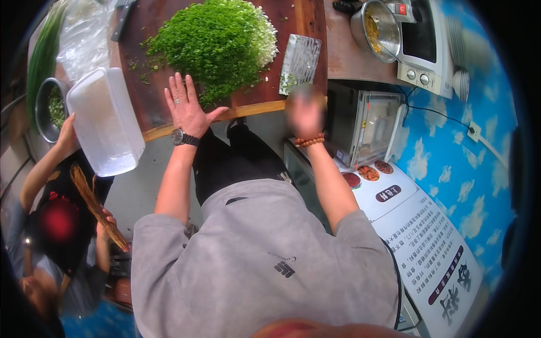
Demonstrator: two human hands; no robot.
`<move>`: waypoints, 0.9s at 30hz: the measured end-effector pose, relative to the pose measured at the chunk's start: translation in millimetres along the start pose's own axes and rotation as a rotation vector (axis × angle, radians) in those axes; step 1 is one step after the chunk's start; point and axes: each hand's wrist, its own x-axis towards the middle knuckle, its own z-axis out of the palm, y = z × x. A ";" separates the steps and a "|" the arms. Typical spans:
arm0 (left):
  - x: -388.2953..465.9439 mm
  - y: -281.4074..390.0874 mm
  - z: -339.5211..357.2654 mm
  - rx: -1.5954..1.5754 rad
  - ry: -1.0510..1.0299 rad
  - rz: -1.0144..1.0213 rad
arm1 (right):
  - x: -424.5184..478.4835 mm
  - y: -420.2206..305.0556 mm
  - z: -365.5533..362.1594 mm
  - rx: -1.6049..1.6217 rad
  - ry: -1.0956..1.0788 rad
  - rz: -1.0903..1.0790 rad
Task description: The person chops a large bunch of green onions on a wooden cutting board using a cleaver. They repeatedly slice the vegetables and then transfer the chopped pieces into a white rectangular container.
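Observation:
My left hand point(186, 107), with a ring and a wristwatch, lies palm down near the front edge of a dark wooden cutting board point(146, 95). Its fingers are spread and it holds nothing. Just beyond the fingertips rises a large heap of chopped green onions point(215, 38), green on most of it and white along the right side. A cleaver's wide metal blade point(301, 61) rests on the board to the right, wet and flecked with green. Over the cleaver's near end is my right hand point(306, 114), wearing a bead bracelet; blur hides its fingers and the handle.
At left a co-worker's hand point(66, 133) holds a white plastic tub point(105, 122); their other hand grips a long brown fibrous bundle point(99, 207). Nearby are whole green onions point(44, 55), a plastic bag point(84, 38), a knife point(122, 21). A steel bowl point(391, 46) and microwave point(422, 63) stand right.

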 end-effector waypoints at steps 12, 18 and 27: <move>55.5 55.5 40.6 -0.155 0.311 0.084 | -11.5 -26.5 38.3 0.109 -0.008 -0.105; 58.5 98.1 57.6 -0.220 0.356 -0.068 | -20.8 -24.1 65.6 0.155 -0.093 -0.244; 64.6 118.3 67.7 -0.329 0.455 -0.169 | -9.0 -20.4 64.6 0.362 -0.296 -0.046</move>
